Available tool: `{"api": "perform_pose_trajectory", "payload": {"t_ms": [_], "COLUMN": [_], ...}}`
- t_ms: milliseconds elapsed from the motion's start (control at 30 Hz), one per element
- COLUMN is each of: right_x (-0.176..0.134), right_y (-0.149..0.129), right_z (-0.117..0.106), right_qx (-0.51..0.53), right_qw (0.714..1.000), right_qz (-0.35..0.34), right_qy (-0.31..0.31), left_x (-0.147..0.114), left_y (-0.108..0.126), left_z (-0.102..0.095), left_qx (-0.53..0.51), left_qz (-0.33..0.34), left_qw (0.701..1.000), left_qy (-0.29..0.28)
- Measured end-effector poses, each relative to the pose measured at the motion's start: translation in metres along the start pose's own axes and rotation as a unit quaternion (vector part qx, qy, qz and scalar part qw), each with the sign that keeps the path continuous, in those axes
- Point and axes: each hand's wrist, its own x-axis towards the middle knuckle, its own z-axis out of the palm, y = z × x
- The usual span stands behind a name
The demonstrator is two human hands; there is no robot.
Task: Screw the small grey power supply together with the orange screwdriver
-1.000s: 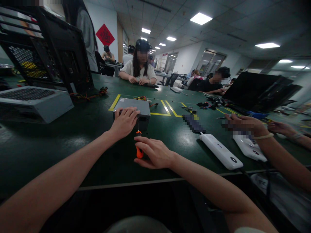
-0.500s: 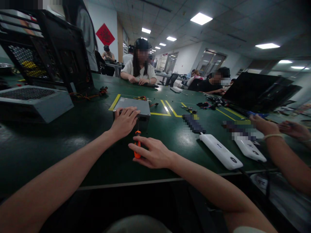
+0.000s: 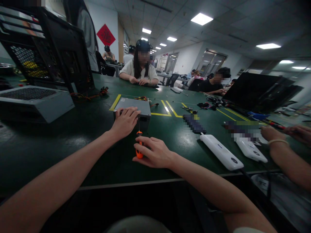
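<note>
A grey metal computer power supply (image 3: pixel 143 106) sits on the green table in front of me. My left hand (image 3: pixel 126 120) grips its near left part, fingers over the top edge. My right hand (image 3: pixel 154 152) holds a screwdriver (image 3: pixel 139 153) by its orange and black handle, fingertips around it. The thin shaft points away from me, up to the power supply's near side. Whether the tip sits in a screw is too small to tell. Colored cables (image 3: pixel 141 98) come out behind the power supply.
A second power supply (image 3: pixel 36 100) and an open black computer case (image 3: pixel 68 61) stand at left. White power banks (image 3: pixel 220 151) lie at right, near a co-worker's hands (image 3: pixel 274 134). Another dark case (image 3: pixel 257 92) is behind them. Yellow tape (image 3: pixel 167 108) marks the table (image 3: pixel 102 171).
My right fingers have shifted around the screwdriver handle, from more spread to closer together. My left hand stays on the power supply. The co-worker's hands at right have moved down and right.
</note>
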Motion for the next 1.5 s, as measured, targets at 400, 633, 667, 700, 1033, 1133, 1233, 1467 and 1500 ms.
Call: {"api": "perform_pose_trajectory", "payload": {"t_ms": [400, 633, 667, 700, 1033, 1133, 1233, 1467, 1500], "right_x": [-0.0008, 0.0002, 0.0009, 0.0015, 0.0004, 0.0021, 0.0024, -0.001, -0.0003], "right_y": [-0.0003, -0.0009, -0.0012, -0.0014, 0.0001, 0.0002, 0.0005, 0.0002, 0.0], "right_z": [0.0019, 0.0003, -0.0007, -0.0015, -0.001, -0.003, -0.0015, -0.001, -0.0019], "right_qx": [0.008, 0.058, 0.053, 0.044, 0.079, 0.03, -0.008, 0.064, 0.058], "right_qw": [0.999, 0.996, 0.997, 0.997, 0.996, 0.999, 0.999, 0.997, 0.998], "right_qz": [-0.02, 0.021, 0.013, 0.004, 0.037, 0.007, -0.004, 0.041, 0.031], "right_qy": [-0.031, -0.057, -0.059, -0.055, -0.01, -0.007, 0.039, 0.017, 0.005], "left_x": [0.0002, -0.0003, -0.0003, -0.0003, 0.0001, -0.0003, -0.0004, 0.0005, 0.0006], "left_y": [0.0004, -0.0006, -0.0005, -0.0004, -0.0016, -0.001, -0.0002, -0.0012, -0.0013], "left_z": [-0.0005, 0.0009, 0.001, 0.0009, 0.0006, 0.0002, -0.0006, 0.0009, 0.0013], "left_qx": [0.005, 0.008, 0.009, 0.01, 0.007, 0.008, 0.012, 0.008, 0.007], "left_qz": [-0.003, 0.0, 0.0, 0.0, -0.001, 0.0, 0.001, 0.0, 0.0], "left_qw": [1.0, 1.0, 1.0, 1.0, 1.0, 1.0, 1.0, 1.0, 1.0], "left_qy": [0.0, -0.002, 0.0, 0.001, 0.001, 0.001, 0.001, -0.001, 0.001]}}
